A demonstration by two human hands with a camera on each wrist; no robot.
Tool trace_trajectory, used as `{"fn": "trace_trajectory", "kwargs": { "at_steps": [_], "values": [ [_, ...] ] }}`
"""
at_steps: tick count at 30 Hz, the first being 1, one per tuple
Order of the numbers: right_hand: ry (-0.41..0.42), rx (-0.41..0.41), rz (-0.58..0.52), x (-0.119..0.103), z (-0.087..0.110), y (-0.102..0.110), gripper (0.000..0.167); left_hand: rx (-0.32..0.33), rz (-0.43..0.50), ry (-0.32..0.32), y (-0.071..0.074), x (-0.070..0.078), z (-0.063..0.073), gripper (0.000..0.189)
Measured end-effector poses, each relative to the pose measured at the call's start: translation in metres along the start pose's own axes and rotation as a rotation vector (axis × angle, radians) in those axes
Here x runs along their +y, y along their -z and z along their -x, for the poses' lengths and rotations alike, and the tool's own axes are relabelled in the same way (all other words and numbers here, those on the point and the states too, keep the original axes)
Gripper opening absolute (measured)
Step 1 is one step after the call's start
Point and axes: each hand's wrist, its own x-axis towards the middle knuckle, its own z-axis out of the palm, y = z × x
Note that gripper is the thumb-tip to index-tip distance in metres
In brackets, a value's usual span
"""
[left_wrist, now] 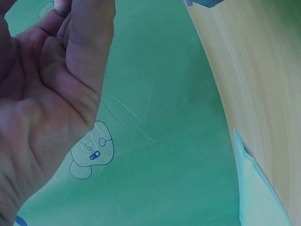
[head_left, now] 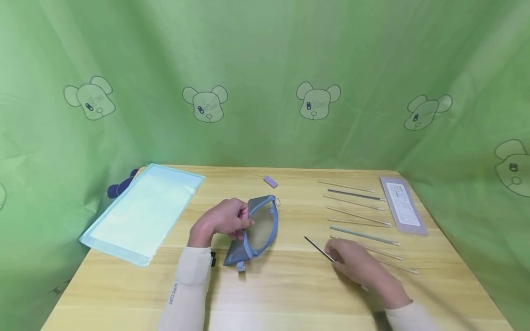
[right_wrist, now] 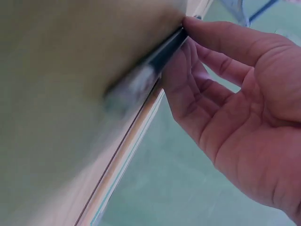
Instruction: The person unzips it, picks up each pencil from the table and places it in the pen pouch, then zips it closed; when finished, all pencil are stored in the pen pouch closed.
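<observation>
A blue zip pouch (head_left: 276, 223) with mesh sides stands gaping in the middle of the table. My left hand (head_left: 223, 218) pinches its left rim between thumb and fingers; the left wrist view (left_wrist: 51, 94) shows mostly the palm. To the right, my right hand (head_left: 358, 264) grips a dark pencil (head_left: 319, 248), its bare end pointing toward the pouch. In the right wrist view, thumb and fingertips pinch the dark pencil (right_wrist: 162, 54), whose near end is blurred. Beside that hand lie several pencils, among them a wooden one (head_left: 345, 185), a dark one (head_left: 356, 195) and a grey-blue one (head_left: 364, 235).
A small purple block (head_left: 270, 182), like an eraser, lies behind the pouch. At left is a pale blue, flat rectangular sheet or folder (head_left: 142, 216), with a dark purple object (head_left: 120, 186) past it. A clear packet with a white label (head_left: 403, 205) lies at the right edge.
</observation>
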Motion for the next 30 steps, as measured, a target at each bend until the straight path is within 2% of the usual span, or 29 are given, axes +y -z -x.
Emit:
{"fn": "trace_trajectory", "kwargs": {
  "at_steps": [6,12,18,24,27,30],
  "values": [
    [0.046,-0.017,0.020,-0.030,-0.025,-0.014,0.027,-0.003,0.000,0.007,-0.001,-0.001,0.001,0.030],
    [0.021,-0.029,-0.051,-0.043,-0.036,-0.018,0.029,-0.002,-0.008,0.005,0.000,0.000,0.000,0.029],
    [-0.038,0.005,-0.282,-0.045,-0.043,-0.010,0.037,0.002,0.002,0.004,0.000,0.000,-0.001,0.030],
    [-0.033,0.021,-0.613,-0.057,-0.055,0.000,0.044,0.004,-0.003,0.001,-0.001,0.001,-0.002,0.029],
    [-0.024,-0.018,-0.749,-0.064,-0.061,0.002,0.044,0.005,-0.008,0.004,-0.002,0.001,-0.002,0.029],
    [-0.008,-0.101,-0.827,-0.068,-0.068,-0.001,0.043,0.004,-0.009,0.005,-0.002,0.000,-0.003,0.028]
  ]
}}
